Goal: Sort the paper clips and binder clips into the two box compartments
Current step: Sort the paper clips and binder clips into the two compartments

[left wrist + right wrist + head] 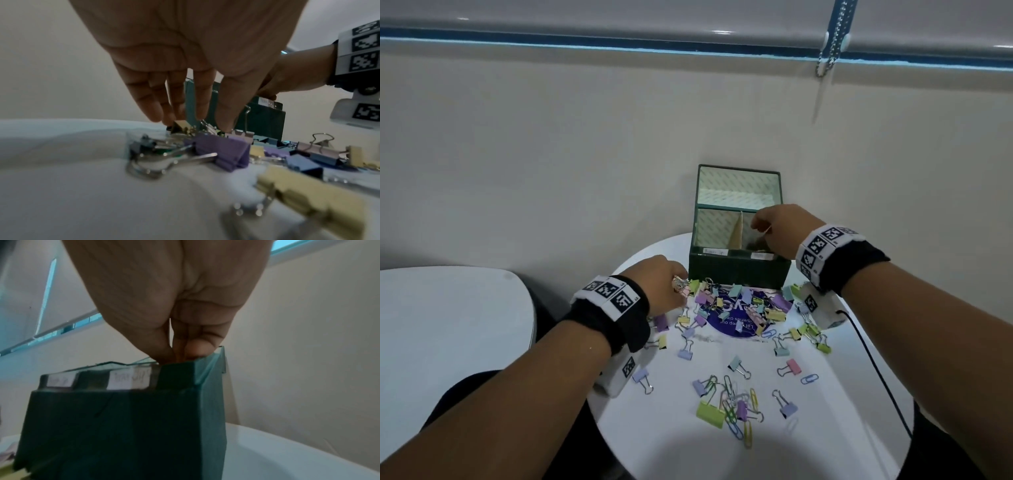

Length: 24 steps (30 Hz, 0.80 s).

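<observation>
White round table (852, 394) against a beige wall. Right hand (779, 231) over the green box (739, 274), right compartment, fingertips pinched; contents unclear. Left hand (664, 284) reaching straight-fingered into the binder clips (736, 305). Mid-sort; next, probably release, then pinch another clip.
</observation>
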Available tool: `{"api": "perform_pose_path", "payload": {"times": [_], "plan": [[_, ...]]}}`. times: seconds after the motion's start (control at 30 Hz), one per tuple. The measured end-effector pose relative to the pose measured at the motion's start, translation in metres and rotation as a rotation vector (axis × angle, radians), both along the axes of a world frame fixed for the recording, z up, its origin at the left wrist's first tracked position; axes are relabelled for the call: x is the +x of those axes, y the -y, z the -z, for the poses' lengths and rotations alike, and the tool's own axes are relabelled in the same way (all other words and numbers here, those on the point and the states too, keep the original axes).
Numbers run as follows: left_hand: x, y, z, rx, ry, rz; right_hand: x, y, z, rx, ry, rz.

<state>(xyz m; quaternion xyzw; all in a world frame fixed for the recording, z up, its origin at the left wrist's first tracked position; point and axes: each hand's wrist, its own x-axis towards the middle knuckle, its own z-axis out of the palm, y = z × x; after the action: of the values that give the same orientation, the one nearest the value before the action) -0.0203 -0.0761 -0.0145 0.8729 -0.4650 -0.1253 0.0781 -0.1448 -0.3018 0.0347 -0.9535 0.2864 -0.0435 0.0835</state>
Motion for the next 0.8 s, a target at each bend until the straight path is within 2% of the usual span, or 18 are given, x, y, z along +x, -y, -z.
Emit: {"api": "perform_pose_path", "payload": {"times": [0.1,0.2,0.27,0.37,0.43,0.53,0.63,0.7,0.8], "plan": [[-0.004,0.002,0.002,0.037,-0.006,0.039,-0.014,-0.008,-0.001,-0.076,0.112,-0.013],[-0.007,0.004,0.006,0.031,-0.059,0.032,-0.036,-0.028,0.004,-0.131,0.200,-0.135],[-0.007,0.005,0.006,0.023,-0.063,0.024,-0.048,-0.038,0.015,-0.087,0.062,-0.187],[-0.002,0.004,0.005,-0.006,0.033,-0.057,-0.052,-0.038,0.035,-0.099,-0.215,-0.191],[0.003,0.002,0.003,-0.056,0.053,-0.130,-0.050,-0.034,0.047,-0.089,-0.309,-0.173],[0.009,-0.002,0.006,-0.140,0.045,-0.219,-0.048,-0.030,0.054,-0.062,-0.331,-0.156],[0.008,-0.006,0.022,-0.250,-0.037,-0.328,-0.047,-0.032,0.054,-0.039,-0.334,-0.129],[0.007,-0.008,0.030,-0.277,-0.073,-0.342,-0.047,-0.034,0.054,-0.019,-0.330,-0.102],[0.010,-0.008,0.020,-0.311,-0.061,-0.308,-0.049,-0.035,0.055,0.072,-0.300,-0.046]]}}
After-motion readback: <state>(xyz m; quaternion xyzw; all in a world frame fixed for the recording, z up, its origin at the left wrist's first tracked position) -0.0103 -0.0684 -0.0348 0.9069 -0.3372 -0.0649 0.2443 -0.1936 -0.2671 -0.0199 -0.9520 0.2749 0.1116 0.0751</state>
